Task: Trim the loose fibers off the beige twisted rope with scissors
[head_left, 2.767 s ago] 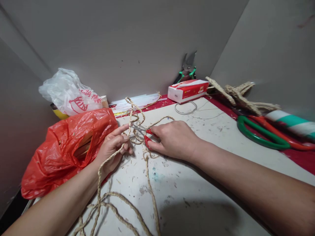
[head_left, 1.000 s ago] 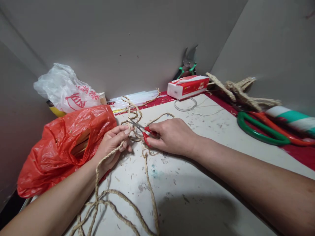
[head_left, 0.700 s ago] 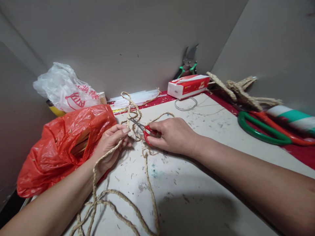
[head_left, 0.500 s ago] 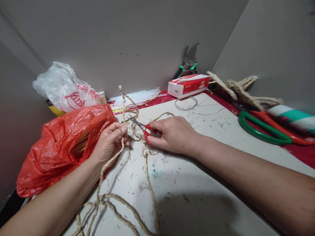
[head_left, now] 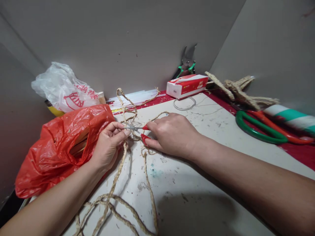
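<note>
Between thumb and fingers, my left hand [head_left: 110, 141] pinches a braided straw rope [head_left: 118, 172] above the table. The rope rises past the fingertips into a loop and trails down toward the front edge in loose coils. My right hand [head_left: 173, 134] grips small red-handled scissors [head_left: 144, 131] by their handles. Their blades point left, crossing the rope right at my left fingertips. Whether the blades touch the rope is hard to make out. More of the rope lies tangled on the table under the scissors.
A red plastic bag [head_left: 66, 137] stands left, a white bag [head_left: 64, 87] behind it. Along the back are clear sticks [head_left: 140, 97], a red-and-white box [head_left: 187, 86], a wire coil [head_left: 184, 108] and pruning shears [head_left: 187, 62]. Large scissors with green and orange handles [head_left: 261, 136] lie right.
The scissor blades have moved down and left onto the rope by my left fingertips, and the handles are closer together. The rope's upper end now bends over into a loop.
</note>
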A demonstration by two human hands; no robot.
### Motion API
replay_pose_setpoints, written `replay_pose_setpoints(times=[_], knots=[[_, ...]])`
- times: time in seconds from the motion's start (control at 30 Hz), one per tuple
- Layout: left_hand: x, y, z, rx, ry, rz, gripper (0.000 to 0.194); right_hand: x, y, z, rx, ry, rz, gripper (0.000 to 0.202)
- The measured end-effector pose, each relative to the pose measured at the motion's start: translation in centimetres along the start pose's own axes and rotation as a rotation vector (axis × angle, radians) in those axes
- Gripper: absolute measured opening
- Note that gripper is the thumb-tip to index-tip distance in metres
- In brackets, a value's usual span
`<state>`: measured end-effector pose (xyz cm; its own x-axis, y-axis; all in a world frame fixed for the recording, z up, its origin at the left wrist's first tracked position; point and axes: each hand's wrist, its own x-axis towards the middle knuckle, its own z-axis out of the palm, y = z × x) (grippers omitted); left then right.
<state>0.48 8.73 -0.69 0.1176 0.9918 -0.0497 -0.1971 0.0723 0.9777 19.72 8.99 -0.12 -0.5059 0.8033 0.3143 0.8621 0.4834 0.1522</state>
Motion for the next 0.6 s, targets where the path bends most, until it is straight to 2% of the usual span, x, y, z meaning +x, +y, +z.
replay_pose_setpoints(times=[0.2,0.4,0.6], knots=[[-0.13,0.04,-0.02,-0.049,-0.021,-0.001,0.022,0.13,0.22,0.06,0.014,-0.029,0.021,0.036],[0.03,-0.05,0.0,-0.052,-0.01,0.006,0.021,-0.04,-0.05,0.18,0.025,0.011,0.009,0.034],[-0.22,0.0,0.0,-0.084,-0.058,-0.07,0.022,-0.14,-0.16,0.09,0.011,0.01,0.014,0.034]])
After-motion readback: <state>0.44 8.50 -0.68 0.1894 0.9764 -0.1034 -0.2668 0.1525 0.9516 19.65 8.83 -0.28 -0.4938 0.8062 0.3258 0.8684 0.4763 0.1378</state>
